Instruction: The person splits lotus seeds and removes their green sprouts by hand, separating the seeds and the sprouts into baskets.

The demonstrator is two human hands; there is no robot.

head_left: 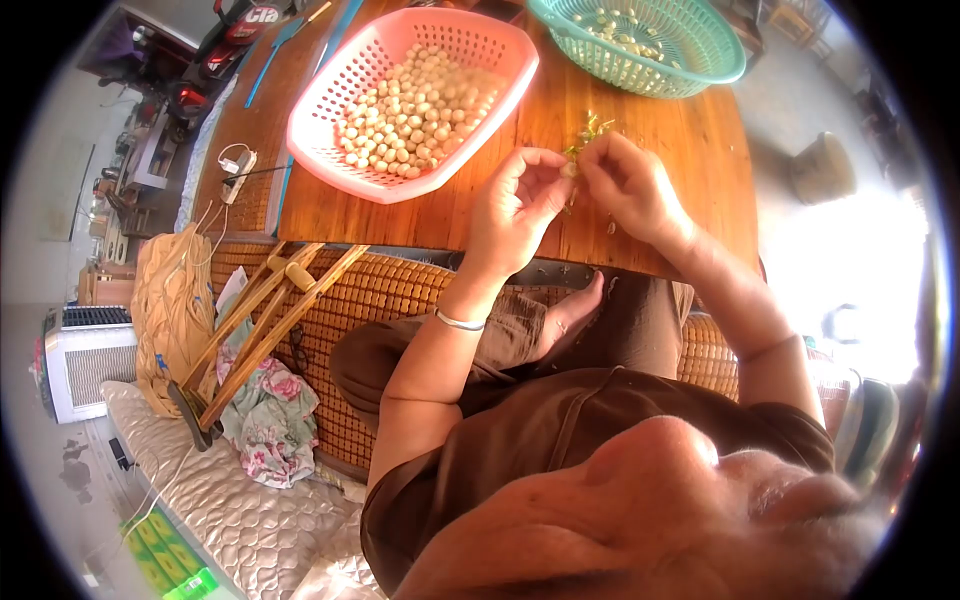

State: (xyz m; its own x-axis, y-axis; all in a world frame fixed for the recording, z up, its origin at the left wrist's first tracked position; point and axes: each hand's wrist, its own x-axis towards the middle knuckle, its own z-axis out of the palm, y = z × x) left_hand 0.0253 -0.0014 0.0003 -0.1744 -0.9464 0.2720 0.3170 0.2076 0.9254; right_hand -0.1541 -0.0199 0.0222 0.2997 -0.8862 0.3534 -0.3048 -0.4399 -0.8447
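Note:
My left hand (520,210), with a bangle at the wrist, is pinched over the table. A small pale round piece (569,171), nut- or seed-like, sits at its fingertips. Close against it, my right hand (635,185) has its thumb and finger curled together at the same spot; whether it grips the piece too is hidden. Greenish-yellow plant scraps (592,130) show just behind the fingers. A pink perforated basket (308,125) left of my hands holds many pale round pieces (410,115) of similar look. Beyond my right hand stands a green basket (690,82) with fewer pale pieces inside.
The wooden table (715,150) ends just in front of my crossed legs. A power strip (238,177) with cables and a blue stick-like tool (270,65) lie at the left. Wooden crutches (275,330) lean against the table edge beside a floral cloth (275,420).

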